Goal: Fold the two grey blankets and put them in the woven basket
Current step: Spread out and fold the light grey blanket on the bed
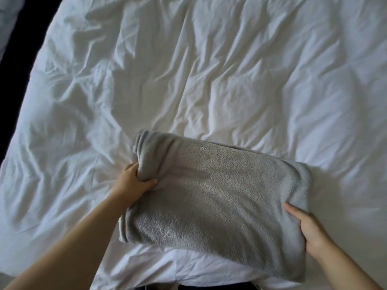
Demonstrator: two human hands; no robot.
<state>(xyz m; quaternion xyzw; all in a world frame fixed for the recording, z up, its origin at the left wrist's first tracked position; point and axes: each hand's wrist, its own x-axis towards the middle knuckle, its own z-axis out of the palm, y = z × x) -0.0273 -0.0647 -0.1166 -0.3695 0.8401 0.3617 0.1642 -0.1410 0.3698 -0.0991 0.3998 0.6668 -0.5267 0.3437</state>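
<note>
- Head view: I am looking down at a bed [209, 70] that is lying under a crumpled white duvet and filling nearly the whole picture.
- A grey blanket [219, 195], fleecy and folded into a thick rectangle, is sitting at the near edge of the bed, in the lower middle. It is tilting so that its right side is reaching closer to me.
- The left hand [134, 181] is gripping the blanket's left edge, with fingers and thumb curling round a bunched roll of the layers there.
- The right hand [310, 231] is holding the blanket's right edge, with the thumb lying on top of the fleece and the fingers tucking beneath, out of my sight.
- The bare left forearm [73, 248] and right forearm [345, 266] are reaching in from the bottom corners.
- I am unable to tell whether the blanket is resting on the duvet or hanging just above it.
- A dark strip [18, 49] is running along the bed's left side, with pale cloth showing beyond it in the top left corner.
</note>
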